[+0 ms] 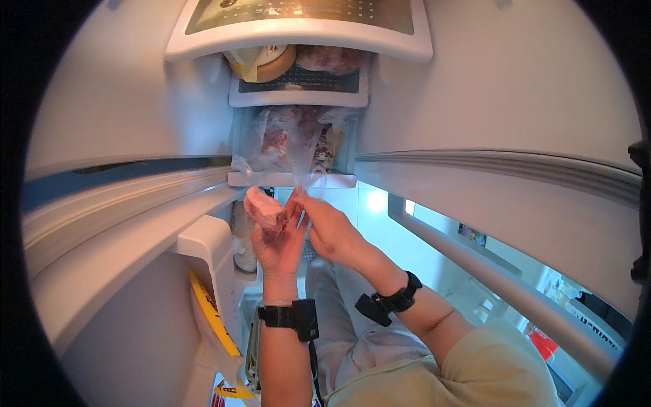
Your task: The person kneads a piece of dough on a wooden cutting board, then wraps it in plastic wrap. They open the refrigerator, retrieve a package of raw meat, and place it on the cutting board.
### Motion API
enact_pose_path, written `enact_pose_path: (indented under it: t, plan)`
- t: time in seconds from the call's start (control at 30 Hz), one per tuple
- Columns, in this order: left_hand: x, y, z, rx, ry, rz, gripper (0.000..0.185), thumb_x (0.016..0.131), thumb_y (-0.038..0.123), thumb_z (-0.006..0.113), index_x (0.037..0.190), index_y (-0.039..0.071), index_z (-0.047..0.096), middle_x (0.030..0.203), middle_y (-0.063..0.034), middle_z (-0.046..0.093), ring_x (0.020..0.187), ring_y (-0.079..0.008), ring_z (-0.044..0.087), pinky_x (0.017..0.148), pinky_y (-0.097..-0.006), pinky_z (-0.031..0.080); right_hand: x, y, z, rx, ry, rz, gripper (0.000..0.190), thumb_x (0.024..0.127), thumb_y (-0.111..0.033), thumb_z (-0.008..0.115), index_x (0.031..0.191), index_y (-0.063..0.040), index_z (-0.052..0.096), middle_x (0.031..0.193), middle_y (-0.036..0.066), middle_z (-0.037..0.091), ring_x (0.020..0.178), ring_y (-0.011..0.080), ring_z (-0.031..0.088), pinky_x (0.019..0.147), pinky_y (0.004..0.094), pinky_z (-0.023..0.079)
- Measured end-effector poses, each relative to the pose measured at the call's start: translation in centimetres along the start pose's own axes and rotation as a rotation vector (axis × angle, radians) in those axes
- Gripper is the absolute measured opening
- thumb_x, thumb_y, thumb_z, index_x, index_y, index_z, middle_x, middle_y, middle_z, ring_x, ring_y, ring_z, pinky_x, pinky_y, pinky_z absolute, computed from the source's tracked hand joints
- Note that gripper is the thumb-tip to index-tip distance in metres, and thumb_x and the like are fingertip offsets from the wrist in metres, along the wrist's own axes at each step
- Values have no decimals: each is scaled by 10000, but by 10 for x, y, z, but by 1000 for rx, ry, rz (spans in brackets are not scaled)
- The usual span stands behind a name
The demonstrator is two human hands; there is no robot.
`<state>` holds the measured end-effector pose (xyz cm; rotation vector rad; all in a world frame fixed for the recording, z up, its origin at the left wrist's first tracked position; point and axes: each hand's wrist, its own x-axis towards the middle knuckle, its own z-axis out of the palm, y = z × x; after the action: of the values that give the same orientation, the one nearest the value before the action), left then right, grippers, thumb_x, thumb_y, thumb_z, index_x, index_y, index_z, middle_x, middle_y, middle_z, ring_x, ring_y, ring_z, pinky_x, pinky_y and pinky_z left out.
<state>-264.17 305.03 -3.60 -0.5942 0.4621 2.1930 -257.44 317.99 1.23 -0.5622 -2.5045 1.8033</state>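
My left hand [280,250] holds a pale pink piece of what looks like raw or frozen meat [265,209] in its palm. Its fingertips meet those of my right hand [330,231] just in front of an open freezer drawer [325,180]. From that drawer a clear plastic bag [304,152] stretches down to the fingertips of my right hand, which appear to pinch its end. Which fingers of the two hands grip the plastic is partly hidden. More bagged meat [274,140] lies inside the drawer.
Above is a glass-fronted shelf [300,84] bearing a round tub [274,63] and a wrapped lump [330,58]. The door rack [203,236] at left holds a yellow-edged packet [213,310]. A long door handle [488,269] runs along the right.
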Motion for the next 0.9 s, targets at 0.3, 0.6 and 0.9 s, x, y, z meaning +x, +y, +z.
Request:
enact_pose_path:
  t: [0.3,0.6,0.9]
  plan:
    - [20,-12,-6,27,-7,-167,636,746,374,770,1255,63,550,1322,-228,546,1186,-345,529,976,-443,451,24,33,-37,151,220,216,164,771,63,442,832,12,586,766,150,647,796,251,694,681,338,528]
    - [23,-18,-16,95,-58,-216,557,761,376,745,1190,64,574,1138,-124,619,965,-229,569,789,-353,469,131,99,-28,-1133,-37,361,317,878,-186,542,1143,-111,699,1270,180,620,1228,334,547,1047,419,405]
    - [45,-3,-6,228,226,121,430,837,345,686,1186,119,577,1121,-27,616,1003,-177,571,863,-342,442,166,238,-29,-1341,-145,318,293,897,-219,541,1064,-102,752,1253,112,635,1209,309,514,1065,518,301]
